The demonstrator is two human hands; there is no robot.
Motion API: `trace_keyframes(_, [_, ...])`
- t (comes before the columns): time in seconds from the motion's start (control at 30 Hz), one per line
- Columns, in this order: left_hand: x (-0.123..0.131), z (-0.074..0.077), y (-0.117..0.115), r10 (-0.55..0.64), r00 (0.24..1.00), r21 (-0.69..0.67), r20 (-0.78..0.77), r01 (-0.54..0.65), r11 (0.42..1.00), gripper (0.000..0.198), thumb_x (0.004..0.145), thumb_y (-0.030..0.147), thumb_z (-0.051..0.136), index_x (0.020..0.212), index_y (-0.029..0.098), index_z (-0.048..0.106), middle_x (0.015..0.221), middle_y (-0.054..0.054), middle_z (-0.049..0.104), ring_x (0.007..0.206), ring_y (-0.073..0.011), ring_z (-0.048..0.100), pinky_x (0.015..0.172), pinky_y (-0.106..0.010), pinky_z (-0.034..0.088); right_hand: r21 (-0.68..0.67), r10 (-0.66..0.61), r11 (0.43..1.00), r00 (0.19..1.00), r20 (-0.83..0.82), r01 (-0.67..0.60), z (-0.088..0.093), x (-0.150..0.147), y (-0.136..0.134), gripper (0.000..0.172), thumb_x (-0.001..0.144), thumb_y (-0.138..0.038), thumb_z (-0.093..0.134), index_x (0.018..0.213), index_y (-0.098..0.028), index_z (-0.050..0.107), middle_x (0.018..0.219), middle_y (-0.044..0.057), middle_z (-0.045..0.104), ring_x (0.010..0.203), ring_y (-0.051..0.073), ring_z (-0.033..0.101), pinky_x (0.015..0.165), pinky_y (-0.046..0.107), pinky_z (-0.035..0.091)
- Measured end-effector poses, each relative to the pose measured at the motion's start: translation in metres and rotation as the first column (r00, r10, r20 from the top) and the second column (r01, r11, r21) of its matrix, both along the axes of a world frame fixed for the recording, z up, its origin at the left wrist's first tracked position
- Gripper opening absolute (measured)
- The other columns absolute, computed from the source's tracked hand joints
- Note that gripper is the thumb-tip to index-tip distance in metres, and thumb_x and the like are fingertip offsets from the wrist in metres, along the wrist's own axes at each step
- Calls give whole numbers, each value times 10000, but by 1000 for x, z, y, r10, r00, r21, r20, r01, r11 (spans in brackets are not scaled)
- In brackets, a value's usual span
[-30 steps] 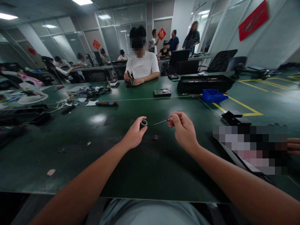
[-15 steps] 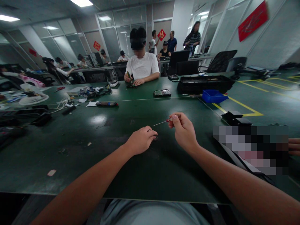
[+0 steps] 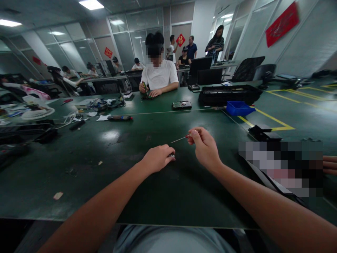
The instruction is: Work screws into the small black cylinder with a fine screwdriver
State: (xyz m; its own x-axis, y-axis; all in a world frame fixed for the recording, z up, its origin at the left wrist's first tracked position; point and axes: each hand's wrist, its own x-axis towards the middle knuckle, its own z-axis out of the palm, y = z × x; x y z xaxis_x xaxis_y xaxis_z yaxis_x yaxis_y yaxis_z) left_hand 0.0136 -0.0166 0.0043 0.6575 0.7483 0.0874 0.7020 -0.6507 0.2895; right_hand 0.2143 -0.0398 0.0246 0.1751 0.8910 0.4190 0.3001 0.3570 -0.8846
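Note:
My right hand (image 3: 205, 146) is closed around the red handle of a screwdriver (image 3: 179, 139), whose thin metal shaft points left. Its tip hangs just above my left hand (image 3: 158, 158), apart from it. The fingers of my left hand are curled around a small dark and silvery part (image 3: 171, 155), resting low over the table. Most of that part is covered by the fingers, so its kind does not show. Both hands are over the green table top (image 3: 189, 196), close to each other.
A hard drive (image 3: 181, 104) lies farther back, near a blue bin (image 3: 240, 108) and a long black casing (image 3: 229, 94). Opposite sits a person (image 3: 160, 75) with a screwdriver. On the left lie a dark tool (image 3: 120, 118) and cables. Black parts (image 3: 263, 133) stand right.
My left hand has turned slightly, and the small part in it now shows a brighter, silvery side. The screwdriver has shifted a touch left and down with my right hand.

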Motion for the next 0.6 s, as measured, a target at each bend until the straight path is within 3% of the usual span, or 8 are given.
trace_keyframes(0.2, [-14, 7, 6, 107, 970, -190, 221, -65, 980, 252, 879, 414, 642, 1056, 247, 706, 1030, -44, 706, 923, -232, 644, 775, -329, 486, -13, 17, 1000, 1000, 23, -17, -2, 3, 1, 239, 975, -415, 458, 938, -225, 598, 781, 25, 649, 714, 178, 605, 692, 349, 475])
trace_keyframes(0.37, [-25, 16, 15, 258, 866, -355, 428, -101, 929, 299, 892, 438, 606, 1063, 214, 706, 967, -55, 705, 748, -173, 627, 709, -307, 483, -31, 32, 999, 999, -1, -32, -3, 2, 2, 241, 977, -412, 453, 946, -221, 596, 803, 31, 651, 725, 180, 604, 699, 356, 479])
trace_keyframes(0.47, [-31, 16, 21, 378, 737, -516, 560, -46, 855, 313, 882, 427, 608, 1076, 196, 689, 967, -65, 688, 650, -124, 569, 573, -252, 418, -43, 34, 998, 999, 10, -34, -2, 1, 1, 241, 979, -406, 448, 943, -219, 596, 806, 34, 652, 733, 182, 605, 704, 359, 479])
trace_keyframes(0.6, [-36, 15, 29, 538, 480, -652, 692, 98, 752, 271, 889, 386, 588, 1034, 175, 678, 930, -66, 646, 637, -108, 547, 497, -215, 346, -46, 38, 998, 999, 14, -38, -1, 2, 1, 238, 982, -400, 447, 949, -216, 595, 797, 31, 645, 726, 181, 605, 704, 360, 479])
